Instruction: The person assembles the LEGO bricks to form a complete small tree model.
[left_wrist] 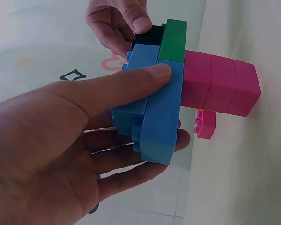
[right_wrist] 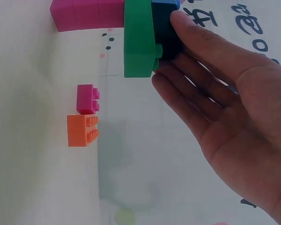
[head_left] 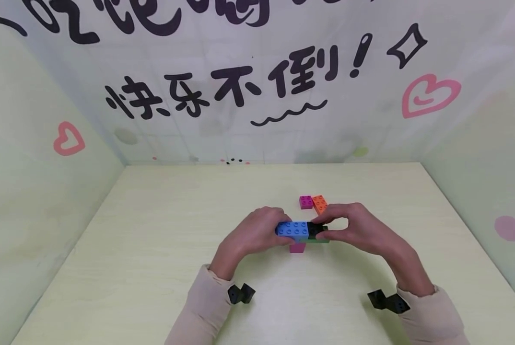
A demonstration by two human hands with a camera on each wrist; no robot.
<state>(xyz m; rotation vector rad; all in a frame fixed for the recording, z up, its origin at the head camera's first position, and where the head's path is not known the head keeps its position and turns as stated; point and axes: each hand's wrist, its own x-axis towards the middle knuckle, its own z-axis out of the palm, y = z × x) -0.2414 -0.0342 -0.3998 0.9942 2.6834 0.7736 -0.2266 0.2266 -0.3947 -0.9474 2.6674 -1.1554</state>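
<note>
A toy-brick build has a column of pink bricks (left_wrist: 220,84) topped by a row of a blue brick (left_wrist: 161,122) and a green brick (right_wrist: 139,44). Above that row sit a second blue brick (head_left: 293,228) and a black brick (head_left: 314,230). My left hand (head_left: 259,232) grips the blue bricks from the left, thumb on the near side. From the right, my right hand (head_left: 356,229) pinches the black brick between thumb and fingers. Part of the black brick is hidden by the fingers.
Behind the build, a magenta brick (head_left: 306,202) and an orange brick (head_left: 320,203) lie on the pale wooden table (head_left: 175,201). A printed cloth wall (head_left: 223,134) stands at the table's back edge, with more walls at both sides.
</note>
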